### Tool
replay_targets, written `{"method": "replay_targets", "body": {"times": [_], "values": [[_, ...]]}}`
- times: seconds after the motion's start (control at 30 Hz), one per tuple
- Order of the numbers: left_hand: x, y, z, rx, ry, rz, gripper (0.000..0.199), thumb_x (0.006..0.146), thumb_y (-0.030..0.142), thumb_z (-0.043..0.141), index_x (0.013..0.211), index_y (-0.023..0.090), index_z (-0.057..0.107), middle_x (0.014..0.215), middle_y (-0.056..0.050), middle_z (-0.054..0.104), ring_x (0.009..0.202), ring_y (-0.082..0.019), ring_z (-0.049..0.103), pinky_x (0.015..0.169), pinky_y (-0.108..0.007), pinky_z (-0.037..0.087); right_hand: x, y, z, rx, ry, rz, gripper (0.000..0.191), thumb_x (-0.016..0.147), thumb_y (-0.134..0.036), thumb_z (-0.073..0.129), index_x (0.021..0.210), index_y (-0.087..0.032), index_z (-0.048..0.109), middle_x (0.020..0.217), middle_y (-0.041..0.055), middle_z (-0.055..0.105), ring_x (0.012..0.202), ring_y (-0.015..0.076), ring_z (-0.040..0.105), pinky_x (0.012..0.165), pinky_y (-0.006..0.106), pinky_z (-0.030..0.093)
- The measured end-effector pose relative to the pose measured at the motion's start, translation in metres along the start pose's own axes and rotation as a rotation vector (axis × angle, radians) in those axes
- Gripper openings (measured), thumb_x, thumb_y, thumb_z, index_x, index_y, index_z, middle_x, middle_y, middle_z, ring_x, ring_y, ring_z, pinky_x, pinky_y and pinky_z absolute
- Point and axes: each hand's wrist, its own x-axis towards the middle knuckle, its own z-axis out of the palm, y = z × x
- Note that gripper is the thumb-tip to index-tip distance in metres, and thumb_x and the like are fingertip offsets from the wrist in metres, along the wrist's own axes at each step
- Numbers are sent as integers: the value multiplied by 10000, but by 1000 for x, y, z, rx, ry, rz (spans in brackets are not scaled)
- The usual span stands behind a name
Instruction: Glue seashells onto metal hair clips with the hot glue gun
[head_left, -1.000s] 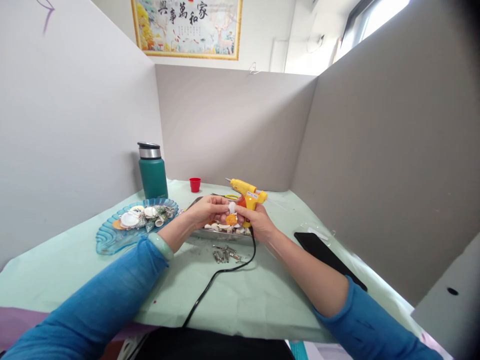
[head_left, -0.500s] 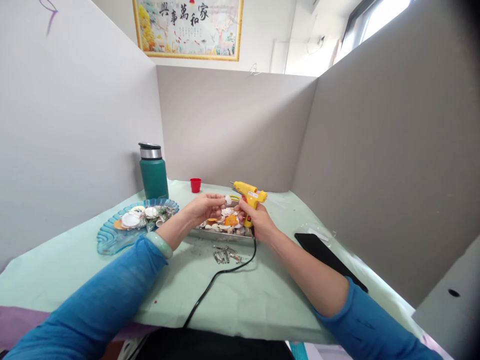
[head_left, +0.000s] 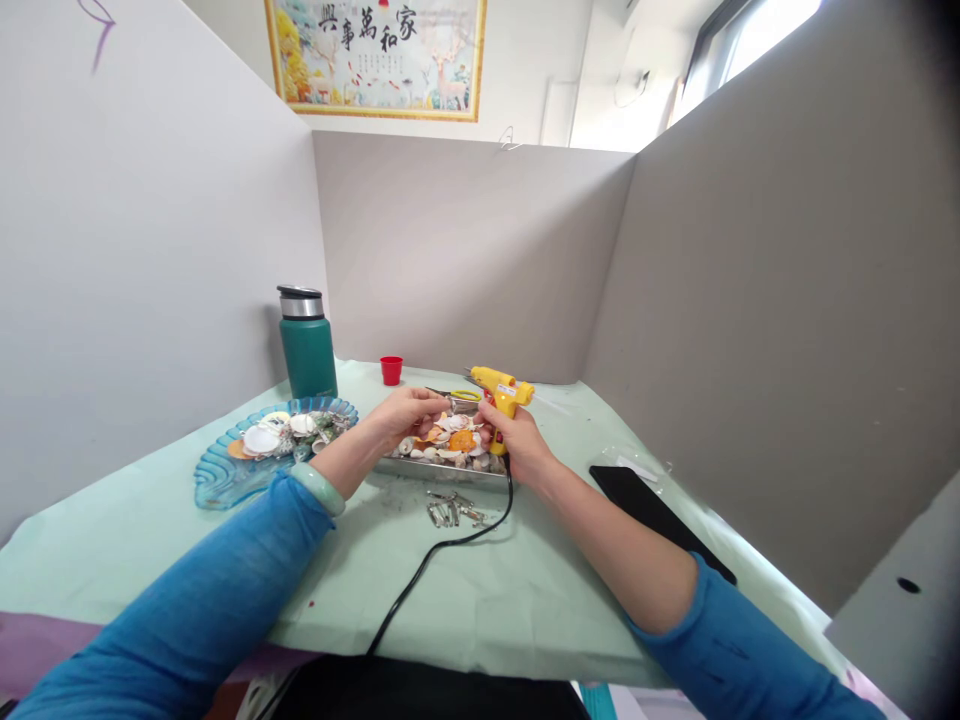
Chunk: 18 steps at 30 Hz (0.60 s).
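Observation:
My right hand is wrapped round the handle of a yellow glue gun, whose nozzle points left and a little up. A black cord runs from its handle to the front edge. Thumb and fingers of my left hand are pinched on a small shell, now mostly hidden at the fingertips. Both hands are above a metal tray holding white and orange seashells. Several small metal clips lie in front of the tray. Behind it, scissors with yellow handles are partly visible.
A blue glass dish with shells stands at the left. Behind it are a green bottle and a red cup. On the right lie a black flat object and a clear plastic bag. Grey partitions enclose the table.
The white shell piece at my left fingertips showed broadly before and is now barely visible. My left hand has shifted slightly left, and the glue gun's nozzle has moved slightly right and down.

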Motion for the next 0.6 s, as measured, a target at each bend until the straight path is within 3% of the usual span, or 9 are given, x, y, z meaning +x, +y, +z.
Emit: {"method": "replay_targets", "body": {"times": [0.37,0.6], "values": [[6,-5,-1,723,198,203,163,692,274,595,736,131,661,524,17,547,460,-87,444,459,-218,339,-3,-2,2,-9,-14,8,365,616,-393,763,807,-180,537,664,-24,597,428,57,479,375,187,406],[4,-2,-1,903,246,292,199,694,269,557,753,129,686,621,-33,636,574,-131,532,533,-232,372,-4,-3,3,-20,-17,-5,365,622,-400,755,810,-177,536,662,-30,598,422,55,480,374,189,403]]}}
